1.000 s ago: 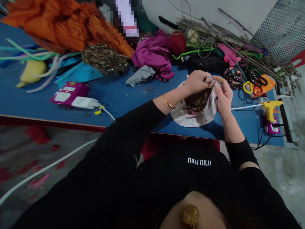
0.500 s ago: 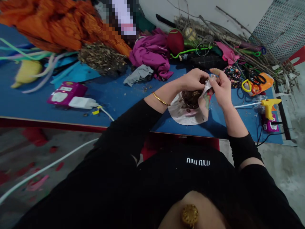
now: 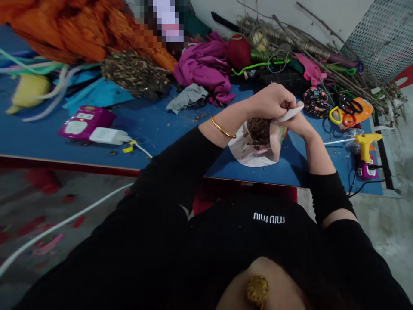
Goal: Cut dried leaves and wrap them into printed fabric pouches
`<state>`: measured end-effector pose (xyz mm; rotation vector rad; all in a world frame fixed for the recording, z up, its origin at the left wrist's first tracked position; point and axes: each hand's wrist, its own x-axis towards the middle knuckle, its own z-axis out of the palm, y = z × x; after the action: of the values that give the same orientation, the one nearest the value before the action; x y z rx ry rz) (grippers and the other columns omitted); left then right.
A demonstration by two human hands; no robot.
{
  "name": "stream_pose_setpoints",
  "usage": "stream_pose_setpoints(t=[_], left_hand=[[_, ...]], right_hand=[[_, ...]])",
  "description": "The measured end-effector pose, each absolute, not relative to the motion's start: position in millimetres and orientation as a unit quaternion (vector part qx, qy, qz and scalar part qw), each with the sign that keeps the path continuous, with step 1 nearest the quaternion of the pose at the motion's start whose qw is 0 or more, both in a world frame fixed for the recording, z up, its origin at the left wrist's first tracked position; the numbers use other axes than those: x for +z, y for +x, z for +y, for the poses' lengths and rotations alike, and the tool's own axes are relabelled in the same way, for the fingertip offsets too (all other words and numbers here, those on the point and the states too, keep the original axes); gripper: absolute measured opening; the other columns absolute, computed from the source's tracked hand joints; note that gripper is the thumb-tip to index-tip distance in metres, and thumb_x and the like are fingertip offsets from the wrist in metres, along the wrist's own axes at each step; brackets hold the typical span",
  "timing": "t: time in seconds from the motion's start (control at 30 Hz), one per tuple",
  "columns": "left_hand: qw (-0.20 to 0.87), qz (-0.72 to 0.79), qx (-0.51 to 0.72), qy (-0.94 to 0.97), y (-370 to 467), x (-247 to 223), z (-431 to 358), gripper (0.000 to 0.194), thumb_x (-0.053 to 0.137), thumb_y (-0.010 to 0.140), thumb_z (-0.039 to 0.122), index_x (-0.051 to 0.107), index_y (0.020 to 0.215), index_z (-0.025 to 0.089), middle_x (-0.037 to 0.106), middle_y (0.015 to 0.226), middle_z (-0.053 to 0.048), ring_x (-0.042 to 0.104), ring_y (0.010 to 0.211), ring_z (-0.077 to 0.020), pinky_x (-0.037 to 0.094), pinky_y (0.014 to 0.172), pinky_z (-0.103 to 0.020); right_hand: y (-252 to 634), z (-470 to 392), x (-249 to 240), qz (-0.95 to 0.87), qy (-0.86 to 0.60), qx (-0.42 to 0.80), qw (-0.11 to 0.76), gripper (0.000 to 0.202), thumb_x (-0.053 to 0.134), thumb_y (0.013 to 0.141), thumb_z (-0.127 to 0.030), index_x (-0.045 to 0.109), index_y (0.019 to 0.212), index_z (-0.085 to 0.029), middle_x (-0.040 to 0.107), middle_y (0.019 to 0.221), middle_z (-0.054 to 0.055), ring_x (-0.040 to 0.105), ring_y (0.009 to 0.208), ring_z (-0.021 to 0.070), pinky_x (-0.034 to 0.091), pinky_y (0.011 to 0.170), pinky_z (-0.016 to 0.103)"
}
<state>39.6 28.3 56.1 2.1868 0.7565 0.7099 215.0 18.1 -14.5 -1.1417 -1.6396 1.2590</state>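
A round piece of white cloth [image 3: 240,150] lies near the table's front edge, its right side lifted and folded up. Dark brown dried plant matter [image 3: 259,130] sits in a clump on it, with loose bits around. My left hand [image 3: 276,101] is closed, pinching the raised edge of the cloth from above. My right hand [image 3: 299,124] is close against it on the right, gripping the same raised part; its fingertips are hidden behind the cloth and my left hand. Some coloured pattern shows on the cloth's outer side.
On the blue table [image 3: 180,142] lie magenta fabric [image 3: 203,60], a grey scrap [image 3: 187,97], a dried-leaf clump [image 3: 135,75], a purple power socket [image 3: 87,122] and orange cloth [image 3: 64,30]. At right are scissors [image 3: 348,107], a yellow glue gun [image 3: 366,144] and twigs [image 3: 351,69].
My left hand has moved right and a little up along the cloth's raised edge. My right hand has dropped lower, behind the cloth, and a white flap now sticks out to the right.
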Motion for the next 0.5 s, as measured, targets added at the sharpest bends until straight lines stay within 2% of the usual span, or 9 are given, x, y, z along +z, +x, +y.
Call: stream_pose_setpoints(t=[0.1, 0.17, 0.27, 0.37, 0.5], left_hand=[[0.362, 0.307, 0.327, 0.818, 27.4, 50.2, 29.4, 0.038, 0.066, 0.078, 0.02, 0.075, 0.114, 0.014, 0.078, 0.097, -0.007, 0.07, 0.094, -0.0206, 0.052, 0.085, -0.031], [0.355, 0.322, 0.34, 0.809, 13.8, 43.1, 31.1, 0.043, 0.069, 0.08, 0.022, 0.072, 0.122, 0.013, 0.077, 0.109, -0.009, 0.07, 0.102, -0.0202, 0.052, 0.091, -0.032], [0.345, 0.352, 0.306, 0.815, -4.3, 32.0, 33.7, 0.037, 0.073, 0.08, 0.028, 0.075, 0.113, 0.013, 0.077, 0.108, -0.01, 0.069, 0.101, -0.0198, 0.051, 0.092, -0.032], [0.306, 0.387, 0.295, 0.818, -9.8, 24.9, 34.5, 0.029, 0.076, 0.079, 0.034, 0.077, 0.101, 0.016, 0.077, 0.098, -0.008, 0.069, 0.094, -0.0209, 0.051, 0.086, -0.032], [0.222, 0.429, 0.324, 0.814, -1.1, 26.1, 32.0, 0.019, 0.072, 0.084, 0.035, 0.077, 0.09, 0.018, 0.076, 0.092, -0.008, 0.069, 0.096, -0.0252, 0.049, 0.084, -0.035]], right_hand=[[206.4, 21.8, -19.9, -0.637, -0.422, 0.47, 0.442, 0.038, 0.091, 0.067, -0.051, 0.069, 0.079, -0.022, 0.074, 0.083, 0.001, 0.07, 0.092, 0.0213, 0.061, 0.099, 0.047], [204.8, 20.1, -23.3, -0.641, -0.39, 0.464, 0.471, 0.042, 0.082, 0.076, -0.063, 0.07, 0.08, -0.024, 0.076, 0.092, 0.004, 0.071, 0.102, 0.0224, 0.057, 0.108, 0.047], [203.9, 15.9, -28.0, -0.63, -0.38, 0.453, 0.503, 0.048, 0.075, 0.078, -0.073, 0.074, 0.088, -0.026, 0.077, 0.1, 0.005, 0.071, 0.106, 0.0234, 0.056, 0.11, 0.046], [203.3, 14.3, -30.4, -0.61, -0.406, 0.433, 0.525, 0.056, 0.072, 0.076, -0.078, 0.074, 0.093, -0.025, 0.076, 0.097, 0.005, 0.071, 0.097, 0.0232, 0.059, 0.101, 0.047], [205.2, 14.6, -28.2, -0.644, -0.416, 0.392, 0.508, 0.054, 0.067, 0.081, -0.078, 0.074, 0.094, -0.027, 0.072, 0.091, 0.002, 0.068, 0.093, 0.0212, 0.058, 0.1, 0.045]])
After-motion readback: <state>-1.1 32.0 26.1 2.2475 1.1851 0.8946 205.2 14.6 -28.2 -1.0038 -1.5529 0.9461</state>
